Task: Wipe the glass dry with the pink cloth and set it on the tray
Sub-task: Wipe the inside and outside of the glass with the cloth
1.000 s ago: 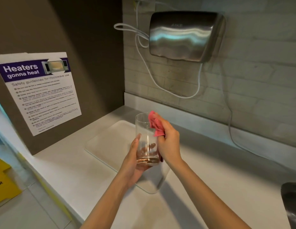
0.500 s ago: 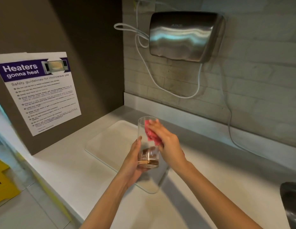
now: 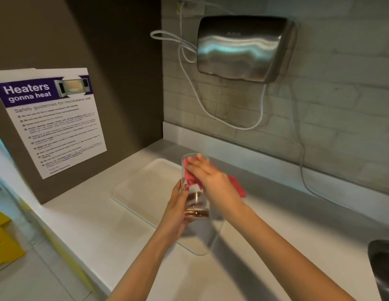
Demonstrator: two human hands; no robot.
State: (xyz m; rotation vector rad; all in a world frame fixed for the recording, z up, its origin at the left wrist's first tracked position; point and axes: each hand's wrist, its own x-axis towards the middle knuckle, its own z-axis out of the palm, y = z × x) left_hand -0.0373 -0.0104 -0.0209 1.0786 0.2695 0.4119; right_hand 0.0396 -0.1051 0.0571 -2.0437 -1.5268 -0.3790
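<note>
A clear drinking glass point(image 3: 196, 205) is held upright above the counter, gripped around its lower half by my left hand point(image 3: 175, 210). My right hand point(image 3: 213, 180) presses the pink cloth point(image 3: 190, 178) against the upper part of the glass, fingers reaching over the rim; a corner of the cloth sticks out to the right behind my wrist. The white tray point(image 3: 143, 187) lies flat on the counter just beneath and behind the glass, partly covered by my hands.
A steel hand dryer point(image 3: 243, 47) hangs on the brick wall with its white cable looping down. A microwave safety poster point(image 3: 52, 118) is stuck on the brown panel at left. A sink edge point(image 3: 382, 263) shows at the right border. The white counter's front edge runs lower left.
My right hand has slid the pink cloth from the glass's right side up and over its rim. The glass has moved slightly away from me; more cloth now trails behind my right wrist.
</note>
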